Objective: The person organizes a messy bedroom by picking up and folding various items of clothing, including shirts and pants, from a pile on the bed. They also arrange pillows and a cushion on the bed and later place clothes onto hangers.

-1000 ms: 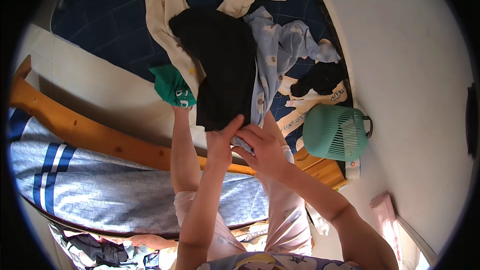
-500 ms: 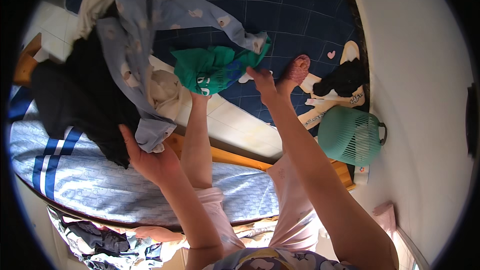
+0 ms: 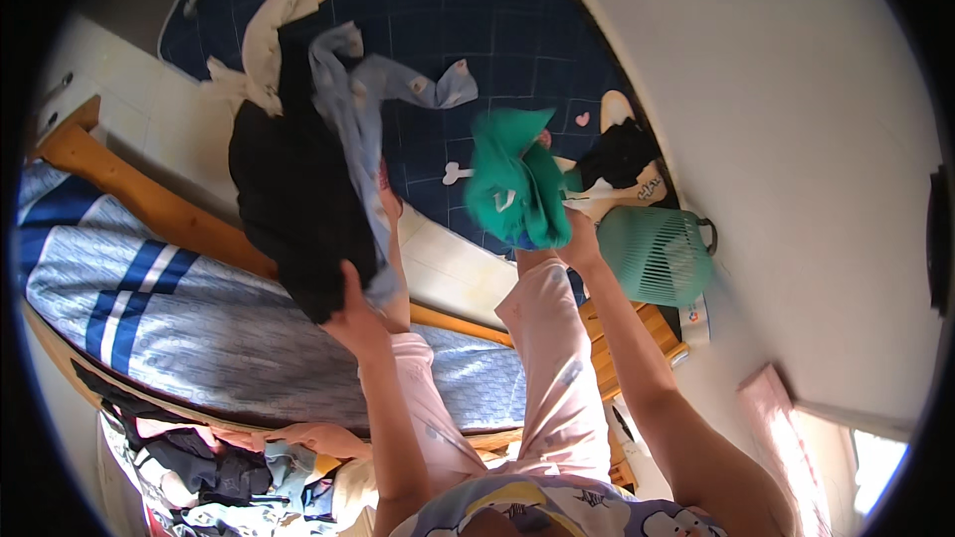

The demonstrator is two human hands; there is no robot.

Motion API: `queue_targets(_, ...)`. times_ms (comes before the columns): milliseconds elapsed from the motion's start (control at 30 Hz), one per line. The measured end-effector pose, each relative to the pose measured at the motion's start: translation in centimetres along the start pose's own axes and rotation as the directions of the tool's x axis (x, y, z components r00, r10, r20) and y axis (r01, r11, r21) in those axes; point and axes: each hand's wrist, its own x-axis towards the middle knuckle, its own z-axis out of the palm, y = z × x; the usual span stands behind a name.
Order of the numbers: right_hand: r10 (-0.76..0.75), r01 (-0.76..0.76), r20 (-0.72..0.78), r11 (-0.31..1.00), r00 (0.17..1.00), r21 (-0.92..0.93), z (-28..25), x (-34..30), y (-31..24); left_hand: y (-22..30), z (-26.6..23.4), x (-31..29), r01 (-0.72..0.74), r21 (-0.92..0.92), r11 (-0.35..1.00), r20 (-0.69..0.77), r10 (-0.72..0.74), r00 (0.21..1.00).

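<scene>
My left hand (image 3: 360, 326) is closed on a bundle of clothes that hangs out ahead of it. In that bundle are a large black garment (image 3: 296, 194), a light blue patterned garment (image 3: 348, 104) and a cream garment (image 3: 267, 45) at the far end. My right hand (image 3: 580, 242) grips a green garment (image 3: 517, 174) with a white print, bunched up and slightly blurred by motion. It hangs above the dark blue mat, left of a green slatted basket. Some fingers of both hands are hidden by the cloth.
Below lies a dark blue mat (image 3: 428, 154) with pale shapes, and a crumpled black cloth (image 3: 619, 154) rests on it. The green slatted basket (image 3: 652, 257) stands near the white wall (image 3: 756, 139). A wooden-framed bed (image 3: 149, 189) with blue bedding (image 3: 229, 338) is at left; piled clothes (image 3: 229, 467) lie behind.
My right hand has pulled the green garment nearer and to the right, apart from the blue sleeve. The bundle in my left hand has swung rightward. The view has shifted too.
</scene>
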Motion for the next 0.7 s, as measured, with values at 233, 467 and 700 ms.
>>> queue_targets(233,-0.081,0.118,-0.155,0.962,0.985,0.245,0.2,-18.9,-5.1,2.5,-5.7,-10.8,-0.226,0.403,0.887,0.371,0.067,0.926)
queue_targets(467,-0.241,0.323,-0.317,0.915,0.917,0.24,5.6,-25.4,-7.5,2.0,-7.2,-16.1,0.378,0.142,0.915,0.441,-0.401,0.803)
queue_targets(700,-0.35,0.416,-0.234,0.83,0.907,0.37,6.8,-25.9,0.3,-2.4,-4.3,-19.8,0.333,0.018,0.943,0.574,-0.283,0.768)
